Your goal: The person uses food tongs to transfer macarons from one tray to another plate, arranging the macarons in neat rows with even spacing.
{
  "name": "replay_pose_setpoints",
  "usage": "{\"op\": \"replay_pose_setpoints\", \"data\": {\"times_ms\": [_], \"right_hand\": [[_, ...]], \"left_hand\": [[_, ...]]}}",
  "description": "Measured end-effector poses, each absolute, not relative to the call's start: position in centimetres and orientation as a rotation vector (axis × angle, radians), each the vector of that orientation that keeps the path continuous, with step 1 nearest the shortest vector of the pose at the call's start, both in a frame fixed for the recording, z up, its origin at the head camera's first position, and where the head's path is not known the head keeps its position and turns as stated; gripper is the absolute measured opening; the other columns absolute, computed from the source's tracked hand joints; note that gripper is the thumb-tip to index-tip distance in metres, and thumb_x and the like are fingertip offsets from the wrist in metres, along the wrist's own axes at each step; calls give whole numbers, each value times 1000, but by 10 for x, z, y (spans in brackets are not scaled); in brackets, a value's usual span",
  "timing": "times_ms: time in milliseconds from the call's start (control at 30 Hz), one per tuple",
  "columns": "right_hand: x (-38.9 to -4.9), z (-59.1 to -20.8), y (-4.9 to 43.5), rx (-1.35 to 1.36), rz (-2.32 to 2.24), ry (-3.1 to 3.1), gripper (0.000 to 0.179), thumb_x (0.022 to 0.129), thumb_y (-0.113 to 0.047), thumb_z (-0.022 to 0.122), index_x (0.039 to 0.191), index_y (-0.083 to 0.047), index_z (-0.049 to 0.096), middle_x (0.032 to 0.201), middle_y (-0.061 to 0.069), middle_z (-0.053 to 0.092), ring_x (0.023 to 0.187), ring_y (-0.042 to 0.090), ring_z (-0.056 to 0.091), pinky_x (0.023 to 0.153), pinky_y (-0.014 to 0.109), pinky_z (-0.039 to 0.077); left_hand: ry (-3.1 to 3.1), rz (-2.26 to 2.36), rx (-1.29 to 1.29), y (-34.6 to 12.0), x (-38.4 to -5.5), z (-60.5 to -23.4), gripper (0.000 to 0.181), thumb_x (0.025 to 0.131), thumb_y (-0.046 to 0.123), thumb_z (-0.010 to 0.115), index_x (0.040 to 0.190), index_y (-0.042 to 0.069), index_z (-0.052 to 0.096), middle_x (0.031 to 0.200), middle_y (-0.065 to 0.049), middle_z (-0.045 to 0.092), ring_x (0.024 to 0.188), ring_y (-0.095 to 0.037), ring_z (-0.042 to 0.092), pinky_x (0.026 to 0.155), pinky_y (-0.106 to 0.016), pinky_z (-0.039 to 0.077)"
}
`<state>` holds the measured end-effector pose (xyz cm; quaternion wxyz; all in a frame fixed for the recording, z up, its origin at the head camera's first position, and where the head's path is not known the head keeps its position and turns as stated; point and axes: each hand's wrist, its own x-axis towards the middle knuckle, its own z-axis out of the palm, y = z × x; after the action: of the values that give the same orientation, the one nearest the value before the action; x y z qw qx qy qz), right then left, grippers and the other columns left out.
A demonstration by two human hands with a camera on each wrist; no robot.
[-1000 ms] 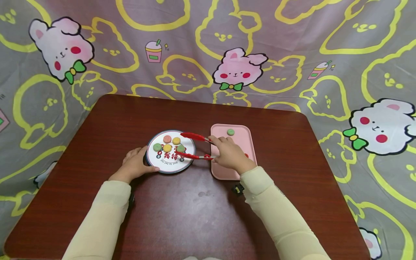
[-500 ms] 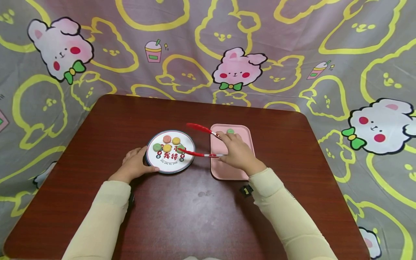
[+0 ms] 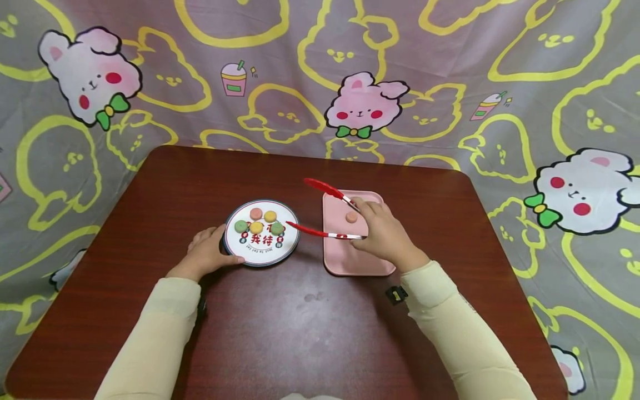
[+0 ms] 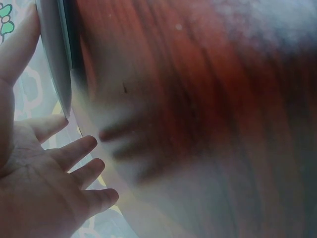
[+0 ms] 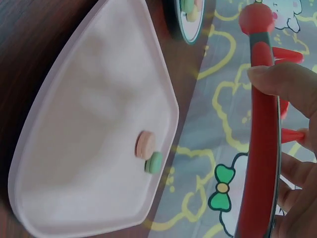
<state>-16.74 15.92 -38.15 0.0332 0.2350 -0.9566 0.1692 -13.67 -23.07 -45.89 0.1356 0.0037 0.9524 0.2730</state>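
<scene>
My left hand [image 3: 205,256] rests at the left rim of a round white plate [image 3: 272,253], thumb over the near edge; in the left wrist view its fingers are spread and fairly straight. Several macarons lie on the plate, among them a pink macaron [image 3: 256,213] and a green macaron [image 3: 241,226]. My right hand [image 3: 387,230] holds red-tipped tongs [image 3: 312,230] with their arms apart and nothing between the tips. Below it is a pink tray [image 3: 345,261] with a pink macaron [image 3: 351,216]. The right wrist view shows a green macaron [image 5: 154,162] beside that one; my hand hides it from the head view.
Plate and tray stand side by side on a dark red-brown table [image 3: 280,344], with a strip of tabletop between them. A patterned curtain [image 3: 280,61] hangs behind the table and along its sides. A black camera mount [image 3: 396,295] sits at my right wrist.
My right hand has moved right with the tongs, from over the plate toward the tray, and the tongs' arms have spread wider. The left hand, plate and its macarons have stayed put.
</scene>
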Motion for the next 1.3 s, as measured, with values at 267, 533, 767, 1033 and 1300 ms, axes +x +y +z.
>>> {"op": "replay_pose_setpoints", "data": {"times_ms": [267,533,767,1033,1300], "right_hand": [[-165,-378,175,660,510,-2948,85,69,-30,82,141,-15,40,125,8,56,107,31,47,72,52,51],[-163,-375,187,599,500,-2994,93,69,-31,82,146,-11,35,130,17,54,116,35,45,84,56,48],[-163,-374,197,561,460,-3012,94,70,-32,81,147,-8,34,131,19,53,118,37,45,84,57,49],[-164,-373,209,535,425,-3031,86,71,-29,81,143,-11,37,129,20,55,114,38,46,82,58,48],[-164,-375,218,527,412,-3060,88,70,-27,82,144,-9,38,127,19,56,113,38,47,82,57,48]], "left_hand": [[2764,791,19,-231,-137,-459,106,74,49,78,148,-5,24,145,-38,26,134,-55,17,105,-68,16],[2754,797,19,-231,-137,-458,106,75,48,78,149,-4,24,146,-38,24,134,-56,16,105,-68,15],[2755,801,26,-230,-136,-456,105,75,48,78,148,-4,25,145,-38,25,134,-56,16,105,-67,16],[2757,799,22,-229,-135,-454,104,75,48,78,148,-4,25,145,-38,25,134,-55,16,106,-67,15],[2752,793,18,-229,-135,-455,104,75,48,78,148,-3,24,146,-38,25,135,-55,16,106,-67,15]]}}
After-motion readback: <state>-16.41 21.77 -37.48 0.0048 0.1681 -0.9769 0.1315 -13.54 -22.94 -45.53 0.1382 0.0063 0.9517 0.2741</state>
